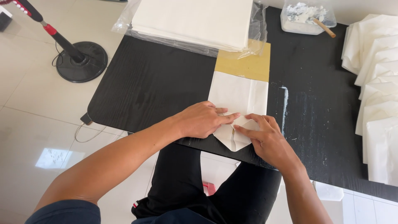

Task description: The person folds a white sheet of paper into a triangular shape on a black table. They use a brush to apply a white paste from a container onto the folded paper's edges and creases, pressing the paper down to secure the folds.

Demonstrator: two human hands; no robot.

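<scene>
Both your hands lie flat on the near end of a white paper bag [238, 97] at the front edge of the black worktop [153, 83]. Your left hand [203, 120] presses down with its fingers [226, 117] stretched out and closed together, tips pointing across the fold; your right hand [269, 141] meets it from the other side, fingers [248, 132] likewise straight and pressing, gripping nothing. Under and just nearer than your fingertips the bag's end is folded into a point that hangs slightly past the worktop edge. Beyond your fingers the bag runs away from you, its far end showing a tan cardboard strip [244, 66]. Past that lies a stack of white sheets in clear plastic [195, 23]. Well to the right of your right fingers a row of finished white bags [379, 95] overlaps, and far beyond them sits a clear tub of white paste with a wooden stick [306, 16].
</scene>
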